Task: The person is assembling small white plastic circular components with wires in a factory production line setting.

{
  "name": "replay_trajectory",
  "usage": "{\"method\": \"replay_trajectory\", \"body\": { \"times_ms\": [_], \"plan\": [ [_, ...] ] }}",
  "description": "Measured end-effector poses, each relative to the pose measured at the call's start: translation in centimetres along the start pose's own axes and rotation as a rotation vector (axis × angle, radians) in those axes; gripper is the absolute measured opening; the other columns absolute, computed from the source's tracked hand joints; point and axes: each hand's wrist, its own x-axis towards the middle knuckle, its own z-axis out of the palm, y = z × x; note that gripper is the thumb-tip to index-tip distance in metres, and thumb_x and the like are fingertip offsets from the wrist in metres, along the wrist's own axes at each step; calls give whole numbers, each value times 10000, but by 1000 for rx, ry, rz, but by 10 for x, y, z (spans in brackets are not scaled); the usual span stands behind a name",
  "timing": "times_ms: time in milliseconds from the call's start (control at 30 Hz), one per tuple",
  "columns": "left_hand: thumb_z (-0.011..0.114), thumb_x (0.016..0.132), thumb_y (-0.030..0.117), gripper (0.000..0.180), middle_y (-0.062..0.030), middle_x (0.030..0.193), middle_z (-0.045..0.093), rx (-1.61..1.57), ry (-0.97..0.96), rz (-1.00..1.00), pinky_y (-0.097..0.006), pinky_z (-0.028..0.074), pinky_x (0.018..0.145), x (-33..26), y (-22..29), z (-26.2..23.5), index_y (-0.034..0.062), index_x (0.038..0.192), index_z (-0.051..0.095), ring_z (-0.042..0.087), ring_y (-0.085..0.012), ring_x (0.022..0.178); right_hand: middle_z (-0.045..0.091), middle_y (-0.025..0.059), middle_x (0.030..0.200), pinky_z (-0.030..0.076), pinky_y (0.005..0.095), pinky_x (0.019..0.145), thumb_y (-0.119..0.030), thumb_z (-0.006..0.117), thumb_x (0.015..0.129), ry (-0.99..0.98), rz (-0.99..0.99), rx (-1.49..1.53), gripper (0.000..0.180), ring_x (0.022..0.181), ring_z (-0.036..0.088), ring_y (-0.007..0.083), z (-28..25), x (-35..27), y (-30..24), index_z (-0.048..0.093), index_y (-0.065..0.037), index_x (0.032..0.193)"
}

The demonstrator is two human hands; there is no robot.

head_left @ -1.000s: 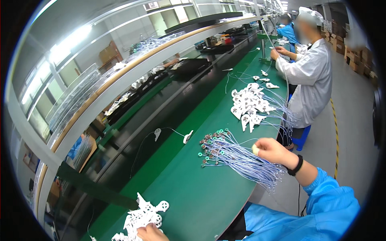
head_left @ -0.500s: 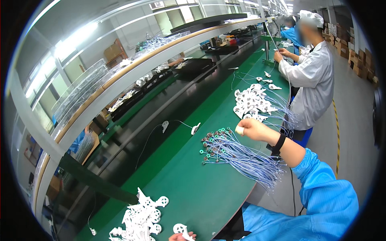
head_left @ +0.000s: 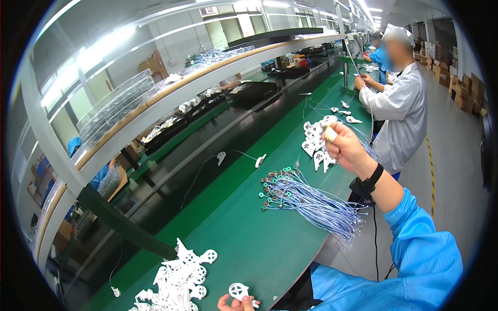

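My L hand pinches a white spoked part at near edge. Blue wire bundle lies fwd-right of it, long axis far-left to near-right; R hand's nearer, raised beyond, fingers bunched, grip unclear w/ blur.

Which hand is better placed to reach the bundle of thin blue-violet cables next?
Right, probably: the right hand is nearer the cable bundle, though whether it holds anything is unclear. The left hand is farther away, holding a white, round-ended plastic part.
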Motion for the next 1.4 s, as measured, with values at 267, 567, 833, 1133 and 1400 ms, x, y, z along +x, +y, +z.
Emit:
{"method": "replay_trajectory", "body": {
  "times_ms": [267,567,833,1133,1400],
  "plan": [
    [469,919,-3,360,-91,910,558,-198,-156,-236,-278,521,608,-9,-3,-8,15,1257,349,596,-164,675,566,29,936,399,196,540,-56,563,890,11,-182,245,202,645,483,73,25,12,-39,547,-54,1092],
    [377,924,3,358,-214,996,565,-466,-227,-449,-328,559,562,-32,-27,36,27,1204,156,651,-282,687,580,72,963,491,261,701,26,542,859,-49,552,864,322,773,546,142,96,-88,38,465,18,1172],
    [394,920,1,298,-119,914,547,-571,-56,-439,-407,550,663,-52,-32,25,67,1177,258,624,-271,743,491,38,833,360,252,598,-24,447,887,-67,786,1280,273,652,424,112,175,-136,71,492,-21,1157],
    [394,912,-9,327,-153,940,545,-658,-125,-578,-428,551,690,-68,-30,36,75,1202,269,628,-301,788,482,32,786,329,249,571,-56,396,910,-53,714,1271,246,605,401,109,171,-140,100,510,-27,1126],
    [391,911,-4,318,-141,954,536,-700,-226,-621,-430,541,721,-69,-32,43,80,1201,290,612,-283,835,468,25,775,324,246,565,-56,388,909,-24,642,1247,268,606,394,107,161,-131,100,516,-34,1144]
  ]
}}
